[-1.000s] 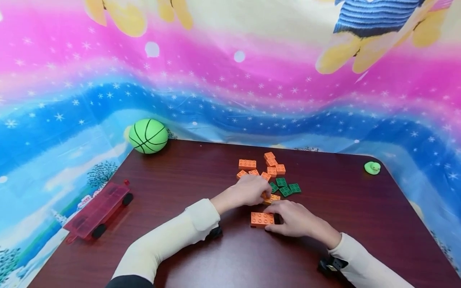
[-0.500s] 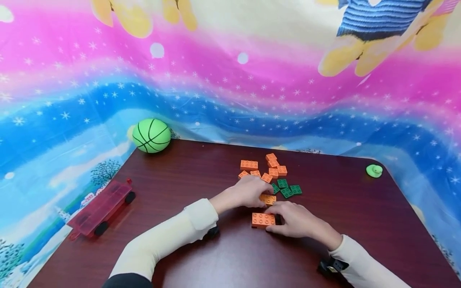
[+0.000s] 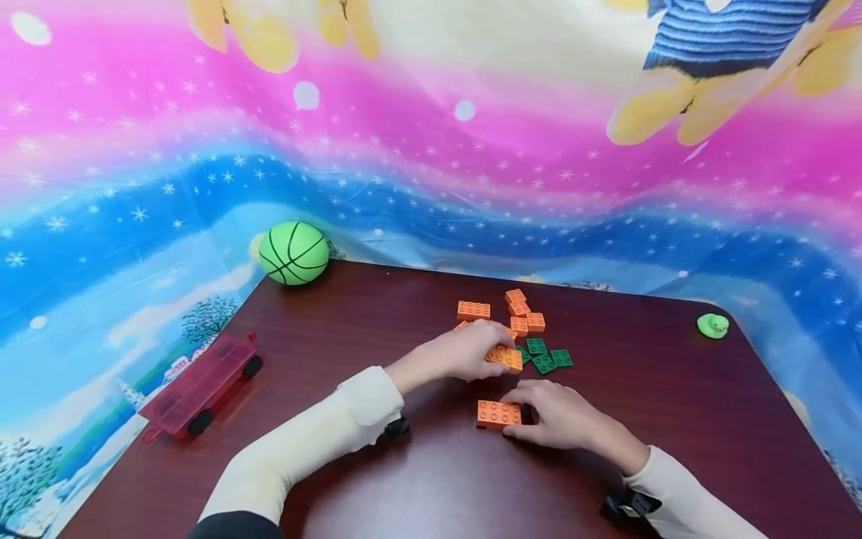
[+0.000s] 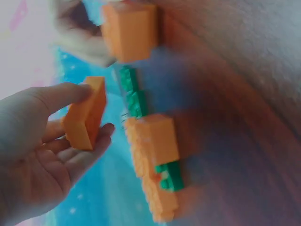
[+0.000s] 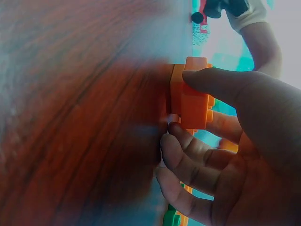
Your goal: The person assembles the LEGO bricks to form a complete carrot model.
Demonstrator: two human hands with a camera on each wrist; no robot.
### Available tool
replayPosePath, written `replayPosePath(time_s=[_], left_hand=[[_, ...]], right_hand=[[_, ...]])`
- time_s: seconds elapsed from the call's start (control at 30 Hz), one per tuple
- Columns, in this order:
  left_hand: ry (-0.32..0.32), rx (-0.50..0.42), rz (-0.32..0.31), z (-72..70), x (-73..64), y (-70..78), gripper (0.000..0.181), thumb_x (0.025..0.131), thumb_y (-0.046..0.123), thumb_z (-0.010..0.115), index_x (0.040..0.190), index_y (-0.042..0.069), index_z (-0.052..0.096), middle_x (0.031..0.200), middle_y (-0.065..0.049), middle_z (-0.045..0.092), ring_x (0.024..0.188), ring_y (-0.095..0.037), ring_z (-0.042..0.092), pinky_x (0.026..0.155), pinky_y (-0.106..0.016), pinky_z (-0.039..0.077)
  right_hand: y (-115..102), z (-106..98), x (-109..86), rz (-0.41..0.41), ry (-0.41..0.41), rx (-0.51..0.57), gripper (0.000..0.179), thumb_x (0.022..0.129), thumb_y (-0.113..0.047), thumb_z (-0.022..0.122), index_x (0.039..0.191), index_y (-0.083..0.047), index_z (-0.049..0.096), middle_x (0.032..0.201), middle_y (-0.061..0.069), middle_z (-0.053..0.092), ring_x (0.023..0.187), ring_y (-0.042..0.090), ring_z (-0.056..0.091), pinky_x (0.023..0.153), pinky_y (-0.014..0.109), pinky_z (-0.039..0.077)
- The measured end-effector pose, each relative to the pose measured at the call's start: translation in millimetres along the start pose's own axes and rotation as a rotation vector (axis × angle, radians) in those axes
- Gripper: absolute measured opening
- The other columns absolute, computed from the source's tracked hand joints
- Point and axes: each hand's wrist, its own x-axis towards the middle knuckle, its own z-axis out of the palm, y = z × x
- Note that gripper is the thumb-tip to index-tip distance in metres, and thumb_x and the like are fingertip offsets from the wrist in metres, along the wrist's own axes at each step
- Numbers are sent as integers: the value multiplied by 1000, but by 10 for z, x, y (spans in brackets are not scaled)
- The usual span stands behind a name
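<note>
My left hand (image 3: 471,350) pinches an orange toy building brick (image 3: 505,359) between thumb and fingers, raised off the table. The left wrist view shows that brick (image 4: 85,115) tilted, with its smooth underside visible. Nearer the front, my right hand (image 3: 562,415) grips another orange brick (image 3: 498,413) by its right end, thumb on the near side. This brick (image 5: 195,99) sits on top of a second orange brick (image 5: 177,89) in the right wrist view. Several green bricks (image 3: 543,364) lie just beyond the hands, and several orange ones (image 3: 474,310) lie behind them.
A green ball (image 3: 294,253) stands at the back left corner of the brown table (image 3: 377,322). A translucent red wheeled toy (image 3: 198,385) rests along the left edge. At the back right sits a small green duck (image 3: 712,326). A printed cloth (image 3: 404,165) hangs behind.
My left hand has lifted its orange brick up and away from the right hand. The right hand keeps its hold on the near brick. The head view has shifted slightly.
</note>
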Motion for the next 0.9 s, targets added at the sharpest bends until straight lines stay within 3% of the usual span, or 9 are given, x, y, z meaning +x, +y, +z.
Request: replayPosePath(time_s=[0.1, 0.23, 0.5, 0.67, 0.9], left_hand=[[28, -82, 26, -92, -103, -36, 43, 100, 33, 66, 139, 13, 63, 131, -1, 65, 110, -12, 60, 95, -28, 51], [30, -147, 55, -132, -273, -92, 39, 99, 31, 66, 133, 14, 64, 125, 2, 66, 103, -10, 57, 89, -27, 48], [-81, -163, 52, -15, -589, -124, 39, 98, 30, 65, 134, 14, 63, 133, 0, 65, 110, -10, 57, 95, -27, 48], [-113, -153, 74, 59, -655, -133, 39, 96, 28, 67, 132, 13, 64, 129, 1, 66, 106, -7, 57, 95, -25, 47], [-112, -166, 98, 119, -683, -137, 38, 96, 27, 68, 132, 14, 66, 123, 3, 70, 95, -2, 58, 84, -17, 48]], right_hand=[[7, -14, 3, -1, -8, 5, 36, 91, -44, 76, 119, -22, 75, 100, -9, 67, 73, 2, 52, 61, 22, 43], [4, -15, 25, -14, -2, -6, 35, 90, -44, 77, 118, -22, 75, 96, -11, 66, 70, 2, 50, 60, 22, 41], [-24, 3, 40, -13, 11, -40, 36, 90, -47, 76, 119, -24, 76, 98, -11, 67, 72, 0, 52, 61, 22, 41], [-48, 14, 70, -35, 39, -69, 35, 90, -47, 75, 116, -24, 76, 96, -12, 67, 72, -1, 53, 60, 22, 42], [-72, 71, 86, -27, 37, -60, 37, 90, -50, 74, 117, -25, 76, 98, -12, 68, 77, 0, 58, 61, 22, 44]])
